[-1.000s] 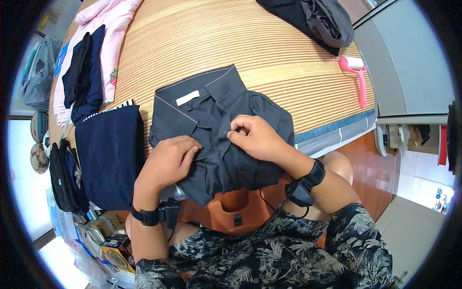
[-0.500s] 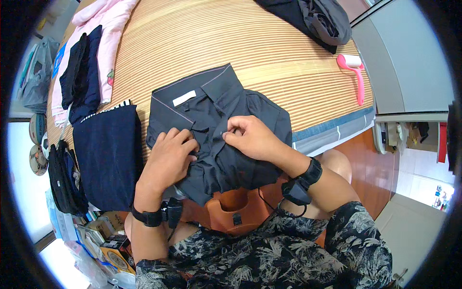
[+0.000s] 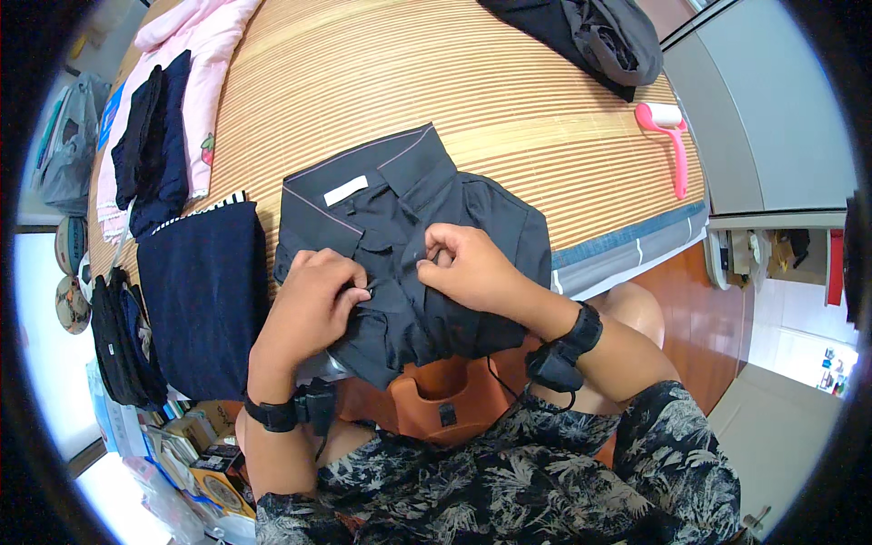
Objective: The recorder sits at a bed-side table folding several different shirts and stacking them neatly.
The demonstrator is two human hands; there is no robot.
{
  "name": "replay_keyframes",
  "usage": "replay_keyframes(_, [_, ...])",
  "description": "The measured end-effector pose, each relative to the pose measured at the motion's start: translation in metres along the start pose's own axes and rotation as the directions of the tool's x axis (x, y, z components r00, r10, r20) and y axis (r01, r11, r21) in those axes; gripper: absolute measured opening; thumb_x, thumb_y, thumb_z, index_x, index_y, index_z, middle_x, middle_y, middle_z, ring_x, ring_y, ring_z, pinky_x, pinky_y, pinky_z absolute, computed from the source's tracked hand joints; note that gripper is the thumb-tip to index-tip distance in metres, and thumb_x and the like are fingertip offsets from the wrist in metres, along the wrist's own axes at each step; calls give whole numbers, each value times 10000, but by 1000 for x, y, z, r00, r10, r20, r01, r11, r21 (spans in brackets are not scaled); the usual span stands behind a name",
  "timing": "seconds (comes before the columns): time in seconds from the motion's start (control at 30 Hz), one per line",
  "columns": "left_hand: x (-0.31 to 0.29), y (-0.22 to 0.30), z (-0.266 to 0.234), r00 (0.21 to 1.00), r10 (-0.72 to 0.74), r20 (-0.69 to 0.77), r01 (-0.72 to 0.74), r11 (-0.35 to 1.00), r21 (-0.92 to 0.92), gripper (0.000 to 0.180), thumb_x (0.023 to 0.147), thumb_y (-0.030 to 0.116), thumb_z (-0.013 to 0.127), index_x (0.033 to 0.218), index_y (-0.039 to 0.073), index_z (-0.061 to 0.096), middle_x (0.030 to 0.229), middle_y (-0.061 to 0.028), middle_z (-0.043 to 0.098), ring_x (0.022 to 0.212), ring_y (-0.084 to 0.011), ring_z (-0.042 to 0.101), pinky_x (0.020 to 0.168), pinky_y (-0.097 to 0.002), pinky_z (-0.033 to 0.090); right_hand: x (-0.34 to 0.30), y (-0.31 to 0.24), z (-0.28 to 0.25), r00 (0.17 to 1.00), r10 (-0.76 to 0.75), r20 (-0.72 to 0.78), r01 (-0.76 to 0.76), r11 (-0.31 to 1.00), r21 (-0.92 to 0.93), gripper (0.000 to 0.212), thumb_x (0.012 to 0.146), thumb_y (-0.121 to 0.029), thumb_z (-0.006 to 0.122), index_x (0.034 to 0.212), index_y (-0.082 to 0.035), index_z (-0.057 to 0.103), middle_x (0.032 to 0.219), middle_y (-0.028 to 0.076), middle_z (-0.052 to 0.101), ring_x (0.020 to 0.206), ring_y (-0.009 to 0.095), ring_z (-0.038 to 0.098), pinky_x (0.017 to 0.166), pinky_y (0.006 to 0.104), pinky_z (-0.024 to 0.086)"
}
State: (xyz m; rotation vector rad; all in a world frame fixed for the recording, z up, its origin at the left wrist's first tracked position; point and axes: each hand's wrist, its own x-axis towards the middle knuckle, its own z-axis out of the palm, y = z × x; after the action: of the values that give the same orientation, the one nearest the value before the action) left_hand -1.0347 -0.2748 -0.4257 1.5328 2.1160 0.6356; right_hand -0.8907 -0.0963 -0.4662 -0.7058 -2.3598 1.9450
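Observation:
A dark grey collared shirt (image 3: 400, 209) lies on the striped bamboo mat in front of me, its collar pointing away and a white label inside the neck. My left hand (image 3: 313, 295) pinches the left front edge between thumb and fingers. On the other front edge, my right hand (image 3: 454, 268) has its fingers curled and pinched on the cloth. Between the hands the front of the shirt is creased and parted. The shirt's lower end hangs bunched over the near edge of the mat.
Folded navy clothes (image 3: 204, 295) lie to the left, beside a pink blanket (image 3: 218, 86) with dark garments on it. A pink lint roller (image 3: 672, 136) rests at the right edge. Dark clothes (image 3: 604, 41) sit at the far right. An orange stool (image 3: 436, 427) stands below.
My left hand has turned slightly, its thumb and fingers now pinching the shirt's edge more visibly. The collar has shifted slightly toward me. My right hand keeps nearly the same place.

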Motion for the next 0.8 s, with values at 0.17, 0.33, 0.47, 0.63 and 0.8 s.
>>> replay_keyframes(0.17, [3,6,-3,990,-91,-108,73,983,-166,178,695,78,743,834,44,637,848,-84,637,850,-283,569,818,-354,421,-2,-6,5,999,-24,-21,26,996,88,120,792,-45,667,784,-13,552,572,-48,478,537,0,412,471,199,329])
replay_keyframes(0.33, [2,5,-7,996,-86,-26,78,972,-221,154,741,79,720,888,50,686,858,-82,681,854,-262,606,846,-352,417,-4,-8,6,997,-63,-36,66,994,87,99,794,-22,674,831,-1,585,603,-62,475,557,-6,409,476,194,331])
replay_keyframes(0.47, [6,7,0,989,-143,-40,125,948,-294,140,752,72,712,886,40,690,876,-91,686,859,-264,615,844,-347,429,-8,-10,4,999,-53,-14,54,990,130,113,801,-48,690,854,8,608,629,-65,480,578,-8,417,483,193,339])
replay_keyframes(0.63, [8,11,17,953,-273,-130,192,879,-437,135,763,42,695,892,10,673,861,-95,687,814,-213,624,786,-309,459,-8,-15,3,996,-74,-48,78,991,108,135,803,-80,708,819,10,608,640,-52,484,585,-3,428,489,198,352])
replay_keyframes(0.8, [10,14,18,935,-325,-145,235,870,-434,137,754,81,717,874,29,678,868,-103,692,820,-275,622,814,-346,443,-7,-18,0,939,-317,-136,312,949,-51,166,762,-69,731,788,19,593,650,26,517,543,52,460,489,226,379])
